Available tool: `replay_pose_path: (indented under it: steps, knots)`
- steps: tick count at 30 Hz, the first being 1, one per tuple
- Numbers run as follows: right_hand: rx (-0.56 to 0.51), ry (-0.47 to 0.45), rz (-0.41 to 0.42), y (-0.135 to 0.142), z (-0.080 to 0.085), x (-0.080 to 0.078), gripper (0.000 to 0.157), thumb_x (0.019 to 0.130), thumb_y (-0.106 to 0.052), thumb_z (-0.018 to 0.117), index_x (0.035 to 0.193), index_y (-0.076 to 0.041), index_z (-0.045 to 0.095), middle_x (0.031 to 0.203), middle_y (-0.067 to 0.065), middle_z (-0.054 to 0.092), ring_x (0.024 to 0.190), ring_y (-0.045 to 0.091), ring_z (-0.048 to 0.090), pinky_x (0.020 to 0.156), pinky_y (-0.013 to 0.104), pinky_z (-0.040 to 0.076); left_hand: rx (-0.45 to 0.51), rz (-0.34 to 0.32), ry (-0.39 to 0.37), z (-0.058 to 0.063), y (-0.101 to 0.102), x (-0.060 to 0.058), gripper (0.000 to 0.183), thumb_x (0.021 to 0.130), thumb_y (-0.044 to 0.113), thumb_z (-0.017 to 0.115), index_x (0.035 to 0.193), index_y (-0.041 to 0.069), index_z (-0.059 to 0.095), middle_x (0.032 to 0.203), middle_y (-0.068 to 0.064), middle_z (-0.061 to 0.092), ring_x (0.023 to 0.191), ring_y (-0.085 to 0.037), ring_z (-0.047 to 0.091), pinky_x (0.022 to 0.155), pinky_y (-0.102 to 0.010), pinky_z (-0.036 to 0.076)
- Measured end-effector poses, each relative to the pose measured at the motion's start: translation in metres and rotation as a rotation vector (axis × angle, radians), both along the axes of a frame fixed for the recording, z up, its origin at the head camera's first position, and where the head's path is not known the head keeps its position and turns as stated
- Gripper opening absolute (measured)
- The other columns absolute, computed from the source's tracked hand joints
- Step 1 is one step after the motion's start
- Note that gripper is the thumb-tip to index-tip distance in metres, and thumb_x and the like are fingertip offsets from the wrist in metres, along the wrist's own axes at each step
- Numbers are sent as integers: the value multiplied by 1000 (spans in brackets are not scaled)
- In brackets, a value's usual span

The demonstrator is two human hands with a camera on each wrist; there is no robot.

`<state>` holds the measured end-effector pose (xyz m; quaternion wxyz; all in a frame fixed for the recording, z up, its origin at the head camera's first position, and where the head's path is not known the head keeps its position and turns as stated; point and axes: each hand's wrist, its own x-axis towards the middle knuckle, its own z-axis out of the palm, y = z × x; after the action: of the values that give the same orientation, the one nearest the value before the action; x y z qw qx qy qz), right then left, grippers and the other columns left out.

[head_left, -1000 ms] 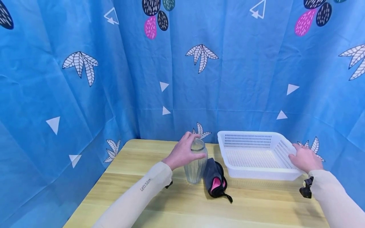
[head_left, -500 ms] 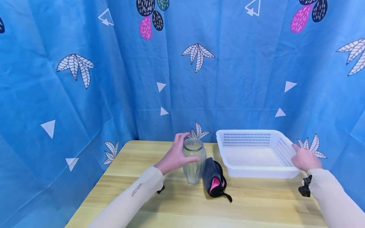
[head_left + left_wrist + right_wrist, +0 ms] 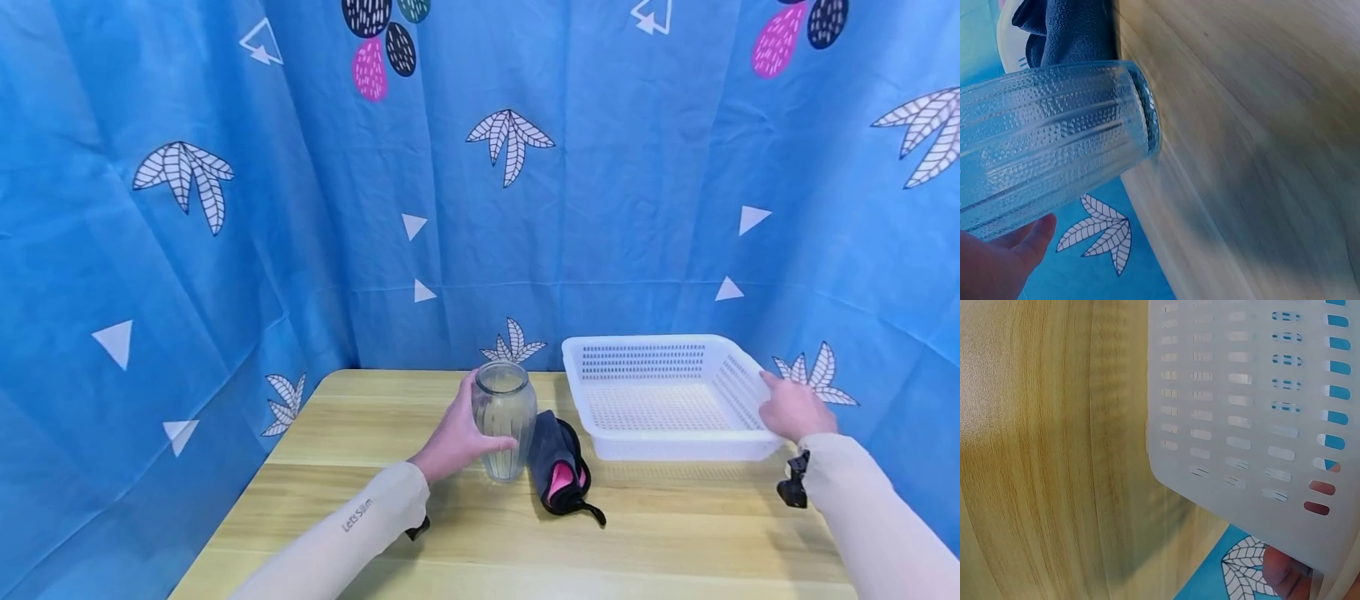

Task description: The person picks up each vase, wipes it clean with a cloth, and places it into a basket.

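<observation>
A clear ribbed glass vase (image 3: 508, 417) stands upright on the table in the head view. My left hand (image 3: 457, 435) curves round its left side, thumb across the front and other fingers mostly hidden behind. The left wrist view shows the vase (image 3: 1054, 137) close up, with fingers (image 3: 1035, 244) beside it. My right hand (image 3: 798, 410) grips the right rim of a white perforated plastic basket (image 3: 678, 450). Through the holes of the basket (image 3: 1260, 512), fingers show in the right wrist view.
A dark grey soft fabric item (image 3: 551, 450) with black trim, pink lining and a loop lies between vase and basket. The wooden table (image 3: 637, 542) backs onto a blue patterned curtain (image 3: 480, 233) at the rear and sides.
My left hand came off the top of the vase, spread to its left, then lowered and closed in round its side. The right hand stays at the basket rim. The head view shifted slightly.
</observation>
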<state>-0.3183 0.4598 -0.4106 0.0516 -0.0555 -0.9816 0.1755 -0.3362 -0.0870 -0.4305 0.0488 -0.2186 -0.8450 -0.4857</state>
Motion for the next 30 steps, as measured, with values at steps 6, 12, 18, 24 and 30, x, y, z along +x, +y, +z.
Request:
replay_pose_path:
  steps: [6, 12, 18, 24, 30]
  knots:
    - [-3, 2, -11, -2, 6, 3, 71, 89, -10, 46, 155, 3, 22, 140, 50, 28, 88, 46, 55, 58, 42, 44, 3, 41, 34, 1, 7, -2, 124, 59, 52, 94, 156, 38, 19, 146, 1, 49, 132, -27, 52, 103, -56, 46]
    - [9, 0, -17, -2, 5, 3, 72, 89, -9, 47, 155, 4, 22, 140, 49, 30, 95, 51, 54, 60, 46, 45, -61, 86, 122, 6, 16, -4, 121, 60, 54, 93, 157, 34, 22, 146, 3, 49, 131, -26, 52, 100, -56, 47]
    - [13, 5, -20, -3, 4, 0, 70, 91, -9, 47, 155, 4, 22, 139, 49, 33, 93, 50, 55, 59, 45, 44, -93, 112, 223, 31, 32, -11, 122, 60, 58, 91, 158, 31, 22, 149, -1, 47, 131, -27, 53, 98, -55, 49]
    - [2, -5, -33, -6, 6, 0, 70, 91, -8, 47, 155, 5, 22, 141, 48, 31, 97, 51, 54, 60, 46, 44, -148, 84, 326, 62, 55, -23, 121, 61, 59, 89, 157, 30, 22, 148, -3, 48, 128, -28, 55, 95, -53, 51]
    - [1, -7, -39, -5, 4, 2, 69, 91, -7, 47, 154, 6, 23, 141, 48, 31, 98, 51, 53, 61, 46, 44, -203, 44, 356, 90, 87, -29, 112, 61, 59, 89, 150, 32, 26, 137, -1, 56, 112, -22, 61, 84, -46, 54]
